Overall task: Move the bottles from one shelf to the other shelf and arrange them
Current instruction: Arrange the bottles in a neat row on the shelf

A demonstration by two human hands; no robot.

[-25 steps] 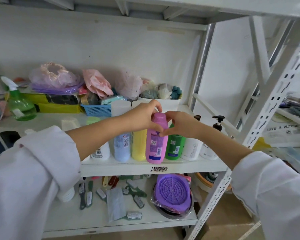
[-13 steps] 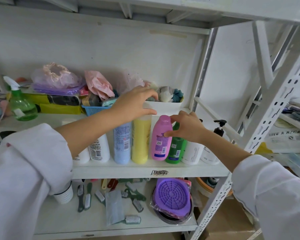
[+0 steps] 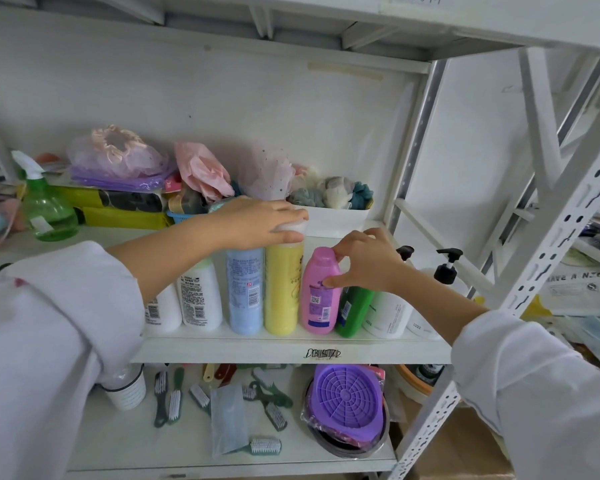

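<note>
A row of bottles stands along the front of the middle shelf (image 3: 291, 351): two white bottles (image 3: 199, 299), a light blue bottle (image 3: 245, 292), a yellow bottle (image 3: 282, 289), a pink bottle (image 3: 319, 292), a green bottle (image 3: 352, 310) and white pump bottles (image 3: 388, 313). My left hand (image 3: 257, 221) rests on the caps of the blue and yellow bottles. My right hand (image 3: 364, 261) pinches the pink bottle near its top, thumb on the label. The pink bottle stands upright on the shelf between the yellow and the green one.
Behind the row are a green spray bottle (image 3: 45, 209), bagged cloth items, a blue basket and a white bin (image 3: 333, 220) of scrunchies. The lower shelf holds brushes (image 3: 168, 396), a cup and a purple lid (image 3: 347, 400). A white upright (image 3: 551, 261) stands at the right.
My left hand let go of the pink bottle and moved onto the blue and yellow caps. The pink bottle was set into the row; my right hand still holds it.
</note>
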